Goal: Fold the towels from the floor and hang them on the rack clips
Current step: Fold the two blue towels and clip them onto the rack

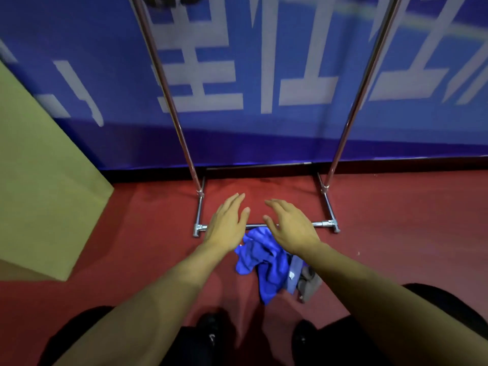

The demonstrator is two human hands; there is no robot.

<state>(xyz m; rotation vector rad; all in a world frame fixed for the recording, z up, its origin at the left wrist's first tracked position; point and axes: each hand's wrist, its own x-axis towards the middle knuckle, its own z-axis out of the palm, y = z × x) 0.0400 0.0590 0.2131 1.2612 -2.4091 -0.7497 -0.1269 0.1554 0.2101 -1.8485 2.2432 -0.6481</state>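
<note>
Standing over the red floor (pixel 396 233), facing a blue banner (pixel 264 133) with large white characters and a green panel (pixel 39 167) off to my left. Chrome rack (pixel 184 143) in front of me: two uprights rising out of frame, base frame resting flat on the floor; the clips are out of view above, so I can't say how they sit. Towels lie in a crumpled heap just my side of the rack's front base bar: a blue towel (pixel 266 265) on top and to the left, a grey towel (pixel 309 283) bunched against its right edge, partly under it, with a small white tag showing between. My shoes (pixel 211 334) are just short of the pile. Left hand (pixel 227 223) hangs above the bar, fingers straight and loosely spread, holding nothing. Right hand (pixel 290 225) hovers over the top end of the blue towel, fingers relaxed and slightly apart, also empty. Judgement: step in hand is the first pick-up. Best to take the blue one alone, pinching two corners of one edge, not a fistful from the middle, so it falls open for folding. Risk: the grey one snagging and lifting with it; shake free low.
</note>
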